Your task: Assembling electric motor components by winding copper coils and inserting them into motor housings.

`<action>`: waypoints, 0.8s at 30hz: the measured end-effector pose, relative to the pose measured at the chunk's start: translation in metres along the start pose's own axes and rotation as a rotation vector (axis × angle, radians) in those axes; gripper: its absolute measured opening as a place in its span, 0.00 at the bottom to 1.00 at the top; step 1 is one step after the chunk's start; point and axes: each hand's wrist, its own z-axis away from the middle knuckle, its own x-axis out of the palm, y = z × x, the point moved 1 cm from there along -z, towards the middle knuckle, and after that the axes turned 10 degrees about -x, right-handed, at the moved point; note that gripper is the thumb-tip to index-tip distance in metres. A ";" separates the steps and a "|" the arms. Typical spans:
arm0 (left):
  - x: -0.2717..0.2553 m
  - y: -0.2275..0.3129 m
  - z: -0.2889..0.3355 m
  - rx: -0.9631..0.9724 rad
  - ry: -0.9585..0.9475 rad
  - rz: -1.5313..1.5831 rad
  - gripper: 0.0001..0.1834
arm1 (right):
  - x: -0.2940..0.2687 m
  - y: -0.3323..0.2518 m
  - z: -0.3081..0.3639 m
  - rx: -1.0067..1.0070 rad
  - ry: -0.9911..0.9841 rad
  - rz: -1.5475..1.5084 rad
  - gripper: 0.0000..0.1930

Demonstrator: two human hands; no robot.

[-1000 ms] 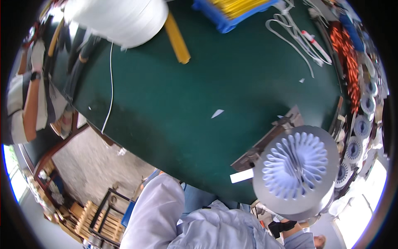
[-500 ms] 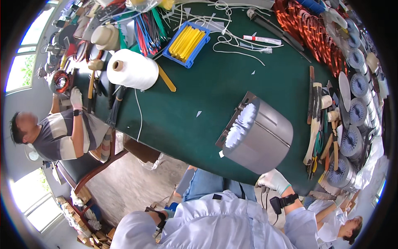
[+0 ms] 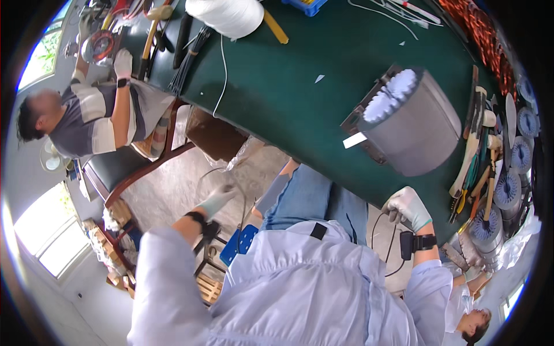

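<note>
My left hand [image 3: 219, 200], in a white glove, is out over the floor to the left of my legs. Its fingers are smeared by motion, and a thin dark cable [image 3: 242, 199] loops beside it. At the table's near edge is my gloved right hand [image 3: 407, 207], its fingers curled closed; what they hold, if anything, is hidden. Dark leads [image 3: 392, 245] hang between that hand and the wristband. Beyond it, on the green table [image 3: 300, 109], lies a grey metal stator core [image 3: 415, 130] lined with white slot insulation. A white strip [image 3: 354, 140] sticks out at its left end.
A white thread cone [image 3: 225, 16] and a yellow strip [image 3: 276, 27] lie far left. Hand tools [image 3: 474, 144], several slotted cores [image 3: 508, 190] and copper coils [image 3: 482, 40] line the right. A co-worker [image 3: 98, 115] sits left; another person [image 3: 470, 320] is lower right.
The view has shifted, so the table's things appear further up and right. My left hand has swung outward from beside my body. The right hand stays closed by the table edge.
</note>
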 end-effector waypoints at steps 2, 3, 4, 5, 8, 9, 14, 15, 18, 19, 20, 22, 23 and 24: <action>0.055 0.024 -0.034 0.085 0.008 0.093 0.34 | 0.003 -0.011 -0.004 0.010 -0.007 -0.006 0.13; 0.081 0.033 -0.045 0.150 0.012 0.116 0.34 | 0.005 -0.011 -0.006 0.005 -0.024 -0.014 0.13; 0.101 0.034 -0.053 0.146 0.013 0.127 0.34 | 0.006 -0.010 -0.007 -0.001 -0.041 -0.024 0.14; 0.118 0.035 -0.063 0.198 0.015 0.100 0.32 | 0.008 -0.010 -0.006 0.004 -0.025 -0.032 0.15; 0.123 0.021 -0.083 0.245 0.120 -0.080 0.28 | 0.011 -0.006 -0.003 0.021 -0.018 -0.018 0.15; 0.115 0.013 -0.089 0.229 0.224 -0.234 0.27 | 0.013 -0.008 0.000 0.029 -0.012 -0.045 0.15; 0.052 -0.032 -0.164 0.196 0.397 -0.455 0.25 | 0.020 0.014 0.003 -0.014 0.083 -0.094 0.14; 0.037 -0.027 -0.185 0.277 0.383 -0.493 0.22 | 0.022 0.011 0.006 -0.099 0.120 -0.064 0.14; 0.019 -0.016 -0.228 0.674 0.466 -0.499 0.17 | 0.045 0.030 0.004 -0.353 0.400 -0.028 0.12; 0.035 0.023 -0.237 0.688 0.469 -0.630 0.16 | 0.064 0.048 0.005 -0.549 0.761 -0.093 0.10; 0.067 0.062 -0.233 0.712 0.461 -0.766 0.15 | 0.081 0.078 -0.003 -0.794 1.137 -0.135 0.10; 0.086 0.031 -0.256 0.665 0.157 -0.281 0.17 | 0.128 0.097 -0.025 -1.123 1.527 0.078 0.09; 0.089 0.040 -0.266 0.622 -0.159 0.211 0.19 | 0.143 0.115 -0.032 -1.196 1.401 0.193 0.09; 0.147 0.079 -0.239 0.484 -0.184 0.337 0.21 | 0.152 0.160 -0.024 -1.168 1.322 0.373 0.10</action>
